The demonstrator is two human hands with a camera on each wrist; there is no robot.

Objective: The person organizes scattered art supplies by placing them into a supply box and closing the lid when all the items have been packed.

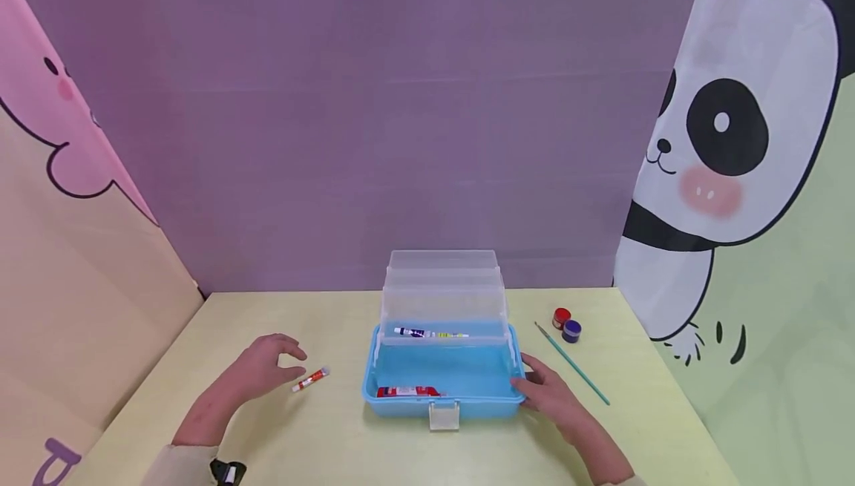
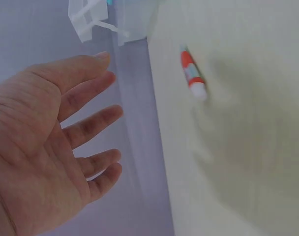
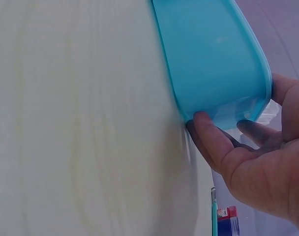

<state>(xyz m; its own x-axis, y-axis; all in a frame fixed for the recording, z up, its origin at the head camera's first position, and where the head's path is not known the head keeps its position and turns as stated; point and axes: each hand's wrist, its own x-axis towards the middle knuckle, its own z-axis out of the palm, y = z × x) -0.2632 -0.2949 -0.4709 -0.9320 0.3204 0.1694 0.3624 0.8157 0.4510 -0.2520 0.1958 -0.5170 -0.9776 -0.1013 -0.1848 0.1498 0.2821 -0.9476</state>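
Note:
A blue box [image 1: 467, 408] with its clear lid [image 1: 441, 278] raised stands mid-table. Inside lie a red tube [image 1: 407, 392] at the front and a dark blue-labelled tube [image 1: 413, 332] with a yellow one beside it, behind. The right hand [image 1: 551, 397] grips the box's right end, thumb on the rim; in the right wrist view its fingers [image 3: 213, 140] touch the blue wall [image 3: 213, 64]. The left hand [image 1: 263, 367], fingers relaxed and empty, hovers just left of a small red-and-white tube [image 1: 311, 380], apart from it; the left wrist view shows that tube [image 2: 193, 73] on the table.
Right of the box are a red paint pot [image 1: 562, 317], a blue paint pot [image 1: 571, 332] and a slanting teal paintbrush [image 1: 574, 365]. A purple backdrop [image 1: 401, 122] rises behind the table [image 1: 347, 456], with a panda print on the right.

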